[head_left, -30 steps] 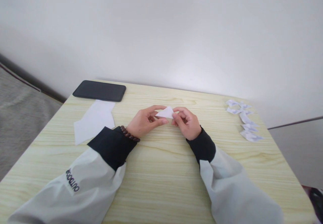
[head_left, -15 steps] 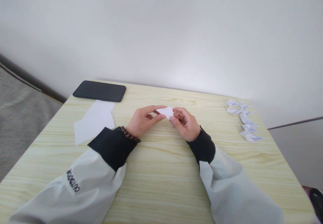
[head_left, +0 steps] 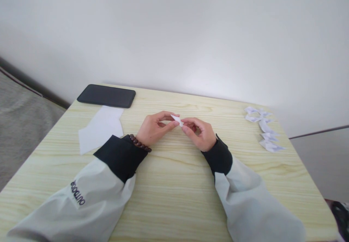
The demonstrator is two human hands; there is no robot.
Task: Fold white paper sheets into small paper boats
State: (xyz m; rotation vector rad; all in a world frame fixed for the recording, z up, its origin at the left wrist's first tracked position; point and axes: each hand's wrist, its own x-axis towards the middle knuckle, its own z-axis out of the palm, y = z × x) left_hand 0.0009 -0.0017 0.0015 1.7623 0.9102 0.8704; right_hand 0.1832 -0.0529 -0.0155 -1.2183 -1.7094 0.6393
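Note:
A small piece of folded white paper (head_left: 178, 120) is held between my two hands over the middle of the table. My left hand (head_left: 155, 128) pinches its left side with thumb and forefinger; a dark beaded bracelet (head_left: 139, 144) circles that wrist. On the right side, the thumb and fingers of my right hand (head_left: 201, 133) grip the paper's other edge. The paper shows as a narrow, pointed shape, and the fingers cover part of it.
White paper sheets (head_left: 102, 129) lie overlapped at the left, below a black phone (head_left: 107, 96). Several folded white paper figures (head_left: 268, 127) sit at the right on the pale wooden table (head_left: 174, 191). A white wall (head_left: 174, 38) rises behind the table's far edge.
The folded paper has gone from a broader triangular face to a narrower shape. My right-hand fingers have closed in to the left, nearer my left fingertips.

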